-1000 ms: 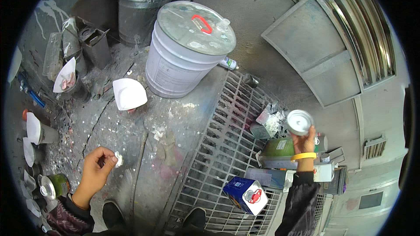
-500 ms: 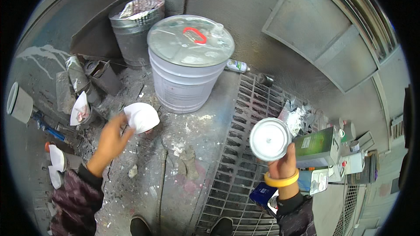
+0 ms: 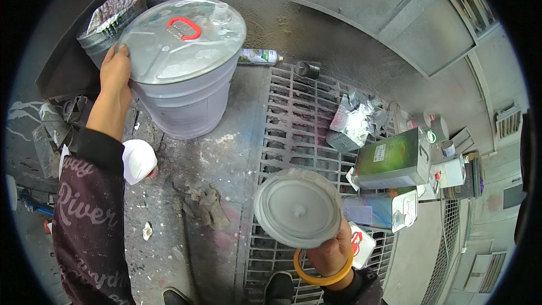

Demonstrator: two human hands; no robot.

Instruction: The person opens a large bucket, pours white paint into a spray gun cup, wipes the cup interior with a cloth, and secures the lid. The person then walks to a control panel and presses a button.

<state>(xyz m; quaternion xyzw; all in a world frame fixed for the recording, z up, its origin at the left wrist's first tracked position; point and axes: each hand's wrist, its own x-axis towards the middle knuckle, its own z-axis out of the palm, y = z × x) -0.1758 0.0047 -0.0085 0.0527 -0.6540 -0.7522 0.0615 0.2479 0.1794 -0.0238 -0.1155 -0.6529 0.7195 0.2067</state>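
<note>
My left hand (image 3: 114,76) reaches forward to the large white metal drum (image 3: 183,110) and grips the left rim of its lid. The drum has a grey, paint-stained lid (image 3: 149,45) with a red handle (image 3: 185,27) and a clear plastic spout (image 3: 221,13). Low on the right, my right hand (image 3: 330,253) is closed around a round pale-grey container (image 3: 298,209). Its circular face is turned up toward me, with a small nub in the centre. Whether that face is a lid or the contents I cannot tell. A yellow bracelet (image 3: 324,277) circles my right wrist.
A lined metal bin (image 3: 110,25) stands behind the drum; a white paper cone (image 3: 139,161) sits before it. A floor grating (image 3: 288,130) runs down the middle, with a spray can (image 3: 259,56) beyond. Rectangular tins (image 3: 392,161) and crumpled foil (image 3: 358,116) crowd the right.
My left hand has gone from beside the paper cone to the drum's rim. The right hand has brought the container nearer and leftward. The view has shifted right.
</note>
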